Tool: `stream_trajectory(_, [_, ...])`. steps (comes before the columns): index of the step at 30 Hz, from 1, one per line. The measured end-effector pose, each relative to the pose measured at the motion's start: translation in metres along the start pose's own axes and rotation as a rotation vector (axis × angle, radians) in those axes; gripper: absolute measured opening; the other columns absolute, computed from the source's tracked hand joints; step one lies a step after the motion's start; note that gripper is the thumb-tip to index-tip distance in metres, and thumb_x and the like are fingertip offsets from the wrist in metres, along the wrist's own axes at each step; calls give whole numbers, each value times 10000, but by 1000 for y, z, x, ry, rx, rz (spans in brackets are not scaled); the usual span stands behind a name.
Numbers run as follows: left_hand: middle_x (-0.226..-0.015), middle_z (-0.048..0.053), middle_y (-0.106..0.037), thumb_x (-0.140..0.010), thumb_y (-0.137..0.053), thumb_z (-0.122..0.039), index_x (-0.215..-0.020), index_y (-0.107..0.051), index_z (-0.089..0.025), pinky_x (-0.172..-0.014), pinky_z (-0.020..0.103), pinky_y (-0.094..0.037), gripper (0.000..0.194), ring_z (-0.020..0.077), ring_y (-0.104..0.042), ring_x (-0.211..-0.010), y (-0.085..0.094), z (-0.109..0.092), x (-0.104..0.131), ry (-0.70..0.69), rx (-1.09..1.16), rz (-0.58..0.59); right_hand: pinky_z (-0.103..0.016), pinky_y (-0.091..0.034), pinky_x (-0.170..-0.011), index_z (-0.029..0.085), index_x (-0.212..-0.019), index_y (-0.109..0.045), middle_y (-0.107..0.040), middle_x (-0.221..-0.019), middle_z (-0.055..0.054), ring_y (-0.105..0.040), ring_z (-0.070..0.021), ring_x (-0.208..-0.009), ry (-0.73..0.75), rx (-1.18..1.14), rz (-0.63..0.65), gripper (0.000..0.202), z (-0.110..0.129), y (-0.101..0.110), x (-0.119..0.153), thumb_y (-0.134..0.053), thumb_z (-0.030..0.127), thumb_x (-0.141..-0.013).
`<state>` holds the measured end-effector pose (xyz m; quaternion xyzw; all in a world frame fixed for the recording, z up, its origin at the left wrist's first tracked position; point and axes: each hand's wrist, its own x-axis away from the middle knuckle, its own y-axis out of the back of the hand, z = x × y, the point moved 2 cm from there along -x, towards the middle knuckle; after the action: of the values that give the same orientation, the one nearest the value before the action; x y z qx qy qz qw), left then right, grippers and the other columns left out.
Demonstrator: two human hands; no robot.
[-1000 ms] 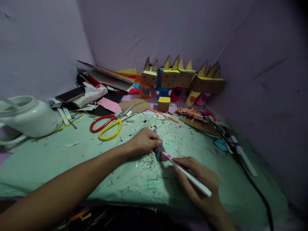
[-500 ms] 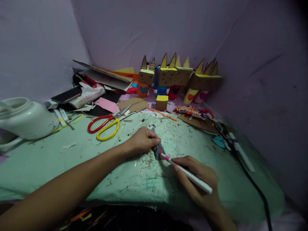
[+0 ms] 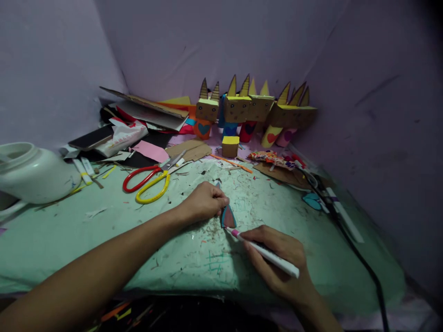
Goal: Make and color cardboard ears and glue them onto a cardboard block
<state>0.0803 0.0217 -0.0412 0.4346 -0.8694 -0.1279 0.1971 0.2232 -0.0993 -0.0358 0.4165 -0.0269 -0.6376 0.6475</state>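
Between the thumb and fingers of my left hand is a small pointed paper cutout, brown-pink inside with a blue border. Its middle is hidden by the fingers, and its lower end lies toward me. My right hand grips a white marker with a pink band near its tip. The tip is at the lower edge of the cutout; whether it touches is too small to tell. Both hands rest low over the green-covered table.
Scissors with red and yellow handles lie left of my hands. A white pot stands far left. Several horned cardboard figures line the back, behind a small cardboard box. A black cable runs down the right side.
The marker tip has shifted from inside the cutout to its lower left edge. My left hand still pinches the cutout. The whole view has shifted slightly.
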Motion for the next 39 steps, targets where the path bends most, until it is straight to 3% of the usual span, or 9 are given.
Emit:
stream_trajectory(5, [-398, -43, -445, -720, -501, -223, -460, -500, -150, -418, 219, -242, 271, 69, -325, -389, 0, 1, -2, -35, -61, -13, -245, -436, -466, 159, -797, -643, -653, -637, -22, -600, -130, -520, -29, 39, -46, 109, -2, 2, 0, -548, 118, -763])
stream_trajectory(12, [-396, -42, -431, -703, -495, -223, -471, -517, -148, -439, 230, -223, 245, 80, -348, -406, 0, 0, -2, -54, -143, -52, -275, -471, -535, 169, -912, -623, -666, -727, -36, -619, -149, -612, -11, -9, 36, 183, -3, -4, 1, -553, 88, -764])
stream_trajectory(26, [-411, -36, -456, -695, -504, -208, -476, -540, -142, -460, 231, -245, 232, 89, -378, -427, 0, -1, -3, -70, -203, -76, -256, -455, -514, 167, -847, -633, -652, -672, -25, -604, -136, -572, -16, 20, 39, 129, 0, -3, -1, -542, 116, -771])
stream_trajectory(33, [-411, -33, -475, -714, -497, -224, -496, -573, -136, -448, 218, -266, 247, 86, -386, -418, 0, -1, -2, -57, -154, -49, -255, -484, -521, 178, -886, -644, -679, -725, -34, -628, -145, -593, -70, 63, -129, 143, -3, 2, -3, -549, 136, -788])
stream_trajectory(39, [-420, -30, -492, -711, -507, -216, -494, -570, -133, -441, 207, -288, 241, 79, -382, -414, 1, -2, -2, -39, -107, -36, -282, -513, -586, 177, -957, -640, -686, -791, -48, -647, -161, -679, -39, 16, -94, 201, -5, -3, -7, -556, 121, -782])
